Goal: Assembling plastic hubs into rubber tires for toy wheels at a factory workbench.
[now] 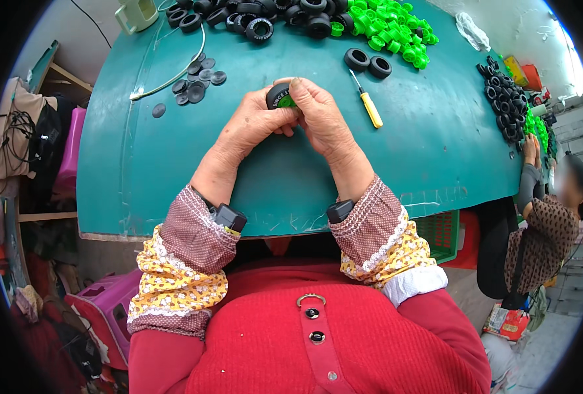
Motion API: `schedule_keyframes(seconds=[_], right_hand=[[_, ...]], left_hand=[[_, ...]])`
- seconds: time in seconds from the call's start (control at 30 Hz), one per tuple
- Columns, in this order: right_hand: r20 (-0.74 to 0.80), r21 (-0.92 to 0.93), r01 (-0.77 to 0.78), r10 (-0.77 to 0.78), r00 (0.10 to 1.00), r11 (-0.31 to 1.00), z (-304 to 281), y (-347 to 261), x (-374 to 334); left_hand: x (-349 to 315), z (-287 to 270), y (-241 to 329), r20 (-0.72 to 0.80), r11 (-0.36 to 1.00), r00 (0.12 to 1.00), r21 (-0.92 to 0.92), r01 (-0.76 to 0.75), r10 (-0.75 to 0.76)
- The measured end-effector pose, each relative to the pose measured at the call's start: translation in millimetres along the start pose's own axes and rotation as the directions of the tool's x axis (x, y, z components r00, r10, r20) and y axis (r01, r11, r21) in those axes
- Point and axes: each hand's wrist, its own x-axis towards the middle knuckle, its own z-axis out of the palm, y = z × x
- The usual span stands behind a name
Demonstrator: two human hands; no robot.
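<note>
Over the middle of the green table, both my hands are closed round a small black toy tyre (pixel 276 94) with a bright green wheel hub (pixel 286 102) showing inside it. My left hand (pixel 252 121) grips the tyre from the left, its thumb across the lower side. My right hand (pixel 325 121) holds it from the right, the thumb pressing near the top. Fingers hide much of the wheel, so how far the hub sits in is unclear. Right of my hands lies a screwdriver (pixel 370 108) with a yellow handle, its tip near two loose black tyres (pixel 368 62).
Black tyres (pixel 260 30) and green hubs (pixel 396 29) are heaped along the far side of the table (pixel 173 157). Black discs (pixel 196 85) lie at left beside a pale curved tube (pixel 179 73). A co-worker (pixel 544 223) sits at right by more tyres (pixel 501 98).
</note>
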Motion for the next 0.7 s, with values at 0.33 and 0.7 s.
schedule_keyframes(seconds=[0.33,0.7], right_hand=[[-0.143,0.102,-0.041,0.055,0.988,0.994,3.3,7.9,4.0],[0.04,0.014,0.07,-0.071,0.997,0.997,4.4,1.6,20.6]], left_hand=[[4.4,-3.2,-2.8,0.045,0.992,0.994,0.083,0.096,-0.1],[7.4,-10.3,-6.8,-0.236,0.996,0.971,-0.069,-0.059,0.042]])
